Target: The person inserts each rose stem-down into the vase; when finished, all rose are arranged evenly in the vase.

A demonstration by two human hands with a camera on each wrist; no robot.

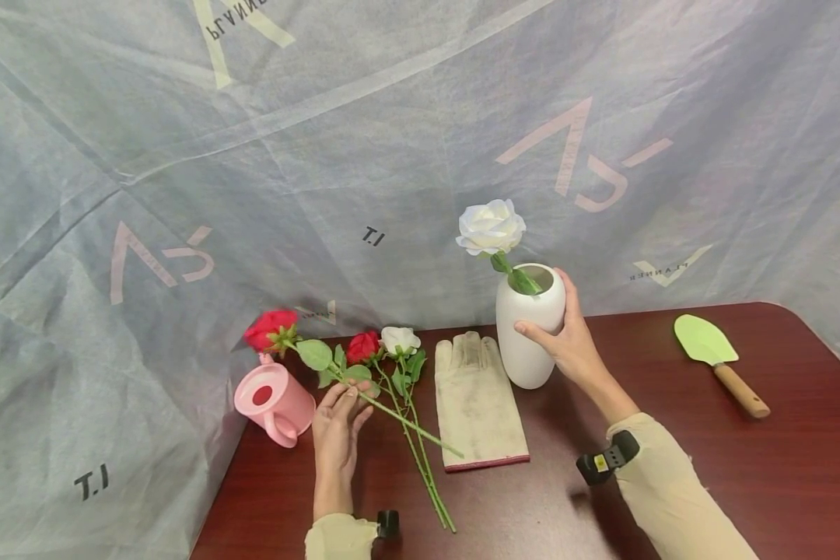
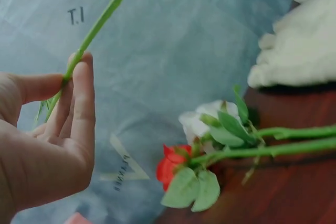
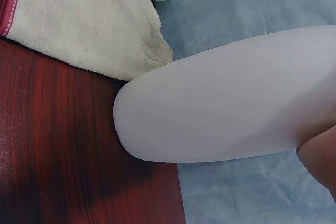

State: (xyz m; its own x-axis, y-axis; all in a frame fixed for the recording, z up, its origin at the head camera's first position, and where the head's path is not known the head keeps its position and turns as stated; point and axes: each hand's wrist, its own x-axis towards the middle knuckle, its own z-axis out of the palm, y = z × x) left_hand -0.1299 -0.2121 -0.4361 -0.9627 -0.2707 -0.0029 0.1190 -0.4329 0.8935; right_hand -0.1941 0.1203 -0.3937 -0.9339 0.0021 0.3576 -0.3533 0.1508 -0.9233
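Observation:
In the head view my left hand (image 1: pixel 337 430) pinches the green stem of a red rose (image 1: pixel 271 330) between thumb and fingers. Its bloom points up left, above a pink watering can (image 1: pixel 278 404), and the stem slants down right over the other flowers. My right hand (image 1: pixel 567 342) grips the white vase (image 1: pixel 530 334) around its upper right side, thumb across the front. One white rose (image 1: pixel 491 228) stands in the vase, leaning left. A second red rose (image 1: pixel 363 347) and a smaller white rose (image 1: pixel 400 341) lie on the table, stems toward the front.
A cream work glove (image 1: pixel 477 404) with a red hem lies left of the vase. Far right on the dark wooden table (image 1: pixel 798 467) is a green trowel (image 1: pixel 704 340) with a wooden handle. A grey printed cloth (image 1: pixel 392 155) hangs behind the table.

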